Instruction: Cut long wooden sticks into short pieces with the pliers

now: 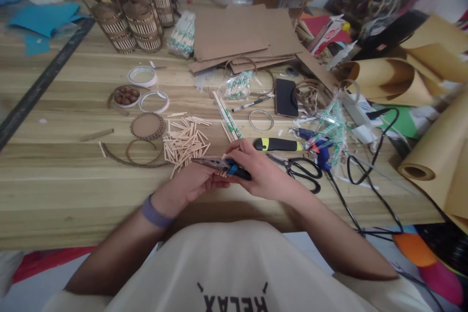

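My right hand [263,170] is closed round the handles of long-nose pliers [212,162], whose jaws point left over my other hand. Curled close beneath the pliers is my left hand [192,183], with its fingers drawn together. Whatever it grips is largely hidden by the pliers and my fingers; bits of pale wood show there. Just beyond both hands lies a loose pile of short wooden sticks [185,144]. Paper-wrapped chopsticks [227,116] rest on the table behind my right hand.
To the right are black-handled scissors [305,170], a utility knife [278,144], a blue glue gun [323,153] with a black cord, and a phone [286,97]. Leftward lie a round cardboard disc [147,126] and a bowl of brown balls [126,96]. Stick-covered lanterns [142,22] stand behind.
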Demonstrator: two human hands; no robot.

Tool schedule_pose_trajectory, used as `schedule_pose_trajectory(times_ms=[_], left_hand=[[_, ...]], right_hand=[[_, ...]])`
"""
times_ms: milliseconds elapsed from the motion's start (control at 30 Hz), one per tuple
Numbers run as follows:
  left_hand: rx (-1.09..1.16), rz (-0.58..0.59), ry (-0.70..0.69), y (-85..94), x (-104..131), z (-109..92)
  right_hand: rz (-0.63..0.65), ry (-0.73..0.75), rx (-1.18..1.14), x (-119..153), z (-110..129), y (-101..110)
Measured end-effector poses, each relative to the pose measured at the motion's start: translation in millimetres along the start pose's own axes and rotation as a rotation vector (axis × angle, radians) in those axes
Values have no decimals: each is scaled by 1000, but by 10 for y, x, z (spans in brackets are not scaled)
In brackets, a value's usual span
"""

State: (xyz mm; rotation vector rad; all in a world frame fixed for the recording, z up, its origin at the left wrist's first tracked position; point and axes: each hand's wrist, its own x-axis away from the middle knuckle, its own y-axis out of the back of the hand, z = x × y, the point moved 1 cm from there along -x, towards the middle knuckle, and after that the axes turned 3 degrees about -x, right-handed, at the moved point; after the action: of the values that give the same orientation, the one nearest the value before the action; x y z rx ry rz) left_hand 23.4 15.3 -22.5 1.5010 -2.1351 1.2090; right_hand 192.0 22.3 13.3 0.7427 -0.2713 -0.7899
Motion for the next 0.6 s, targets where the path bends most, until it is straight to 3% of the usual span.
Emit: schedule_pose_trajectory(times_ms=[167,233,400,600], left_hand=[[68,30,28,27,26,-26],[69,41,-15,31,20,-26],[29,78,-145,14,-8,6],[-99,31,-212,11,-42,73]], right_hand=[[-109,34,-74,14,-39,36],[-195,-42,-81,21,-48,5],[-352,-403,-155,35,-38,-178],[-434,-445,-195,31,-24,-307]])
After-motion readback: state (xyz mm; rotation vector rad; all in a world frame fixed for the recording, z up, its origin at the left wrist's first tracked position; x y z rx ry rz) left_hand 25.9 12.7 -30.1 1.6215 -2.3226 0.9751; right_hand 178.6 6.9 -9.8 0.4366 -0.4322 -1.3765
